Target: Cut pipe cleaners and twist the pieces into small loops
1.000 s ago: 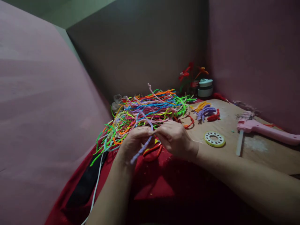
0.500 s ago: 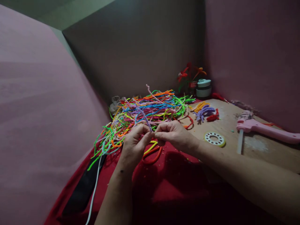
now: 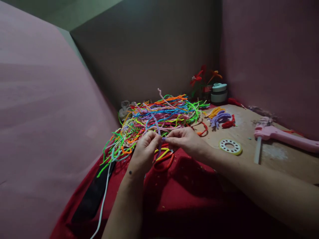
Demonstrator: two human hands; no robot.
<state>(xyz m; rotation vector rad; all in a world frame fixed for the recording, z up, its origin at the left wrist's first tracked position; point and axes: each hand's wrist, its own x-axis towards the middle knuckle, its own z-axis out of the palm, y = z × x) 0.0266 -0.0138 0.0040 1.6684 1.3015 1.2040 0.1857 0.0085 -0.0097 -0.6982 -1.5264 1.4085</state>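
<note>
We pinch a purple fuzzy wire (image 3: 157, 127) between our left hand (image 3: 146, 151) and right hand (image 3: 185, 141), both closed on it. It runs up and away from our fingers toward the far pile of colored wires (image 3: 159, 114) on the bench (image 3: 274, 156).

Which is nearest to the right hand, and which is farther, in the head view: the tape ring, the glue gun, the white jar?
From the right hand:
1. Tape ring, on the board, just right of the hand.
2. White jar, back corner, beside the flowers.
3. Glue gun, far right.
</note>
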